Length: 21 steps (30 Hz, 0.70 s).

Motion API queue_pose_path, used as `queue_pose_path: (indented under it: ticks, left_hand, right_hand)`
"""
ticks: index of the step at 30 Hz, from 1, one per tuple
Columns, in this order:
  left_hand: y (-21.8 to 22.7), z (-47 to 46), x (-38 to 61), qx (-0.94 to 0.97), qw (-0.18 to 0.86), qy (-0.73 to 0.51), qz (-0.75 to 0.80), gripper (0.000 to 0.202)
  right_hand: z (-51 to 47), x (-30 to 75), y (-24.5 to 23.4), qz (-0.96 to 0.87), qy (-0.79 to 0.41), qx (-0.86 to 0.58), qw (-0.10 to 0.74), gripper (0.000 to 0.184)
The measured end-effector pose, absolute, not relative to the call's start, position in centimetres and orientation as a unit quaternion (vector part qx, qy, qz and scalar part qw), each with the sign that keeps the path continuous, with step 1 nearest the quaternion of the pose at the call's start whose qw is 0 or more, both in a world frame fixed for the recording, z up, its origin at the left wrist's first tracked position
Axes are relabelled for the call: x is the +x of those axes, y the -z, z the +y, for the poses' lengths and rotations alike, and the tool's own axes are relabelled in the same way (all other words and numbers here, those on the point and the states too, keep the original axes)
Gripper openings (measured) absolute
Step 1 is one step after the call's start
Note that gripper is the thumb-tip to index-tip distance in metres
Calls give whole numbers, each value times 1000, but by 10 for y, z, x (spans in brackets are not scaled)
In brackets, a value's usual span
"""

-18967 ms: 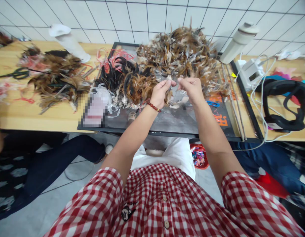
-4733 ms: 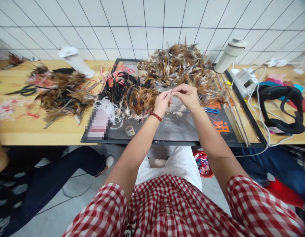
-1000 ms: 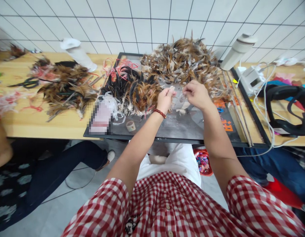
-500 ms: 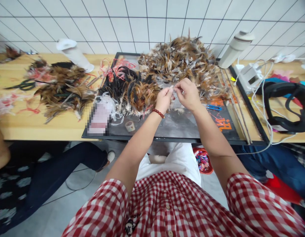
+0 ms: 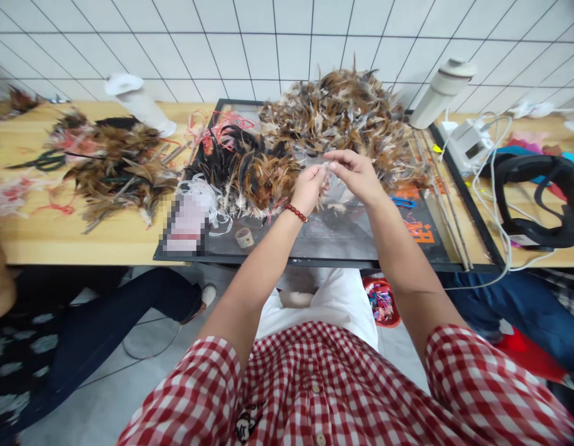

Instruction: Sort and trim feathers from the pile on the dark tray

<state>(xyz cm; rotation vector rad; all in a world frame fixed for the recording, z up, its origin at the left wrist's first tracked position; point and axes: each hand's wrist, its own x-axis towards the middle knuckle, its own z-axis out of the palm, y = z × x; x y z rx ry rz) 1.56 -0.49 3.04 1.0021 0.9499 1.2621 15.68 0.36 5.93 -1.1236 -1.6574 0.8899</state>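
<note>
Over the dark board (image 5: 324, 238), my left hand (image 5: 309, 189) is closed in a pinch on a small feather bunch (image 5: 322, 197), mostly hidden by the fingers. My right hand (image 5: 354, 174) meets it at the left fingertips, thumb and index finger together at a tiny whitish bit, with the other fingers stretched out more loosely. What exactly the right fingertips grip is too small to make out. Just beyond both hands rises a big heap of brown and white feathers (image 5: 338, 114). Left of them lies a bundle of black and brown feathers (image 5: 250, 170).
White ribbon (image 5: 201, 192) and a small tape roll (image 5: 244, 237) lie left on the board. A blue cutter (image 5: 403, 202) and thin sticks (image 5: 447, 210) are right, beside a charger (image 5: 473, 145) and black headset (image 5: 538, 198). Scissors (image 5: 48, 161) and more feathers (image 5: 122, 167) lie far left. People sit on both sides.
My right hand's fingers have straightened and lifted slightly, with the wrist shifted a little to the right. My left hand stays almost where it was, still pinching.
</note>
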Motion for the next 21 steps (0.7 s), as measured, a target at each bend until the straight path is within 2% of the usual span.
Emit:
queue_pose_path:
  ticks: [8,12,16,21]
  left_hand:
    - [-32,-10,17,417,651,-526,355,41]
    - [-33,-10,18,396,656,-534,356,42]
    - [-33,-9,18,423,636,-532,367,29]
    - [-35,-10,16,413,647,-515,382,33]
  right_hand:
    - [8,158,-50,-650,-454,-370,484,62]
    - [14,159,-42,-681,-370,-384,503,57]
    - [18,160,-38,-709,-253,-421,505,50]
    - [18,157,-33,-696,-285,-444,487,50]
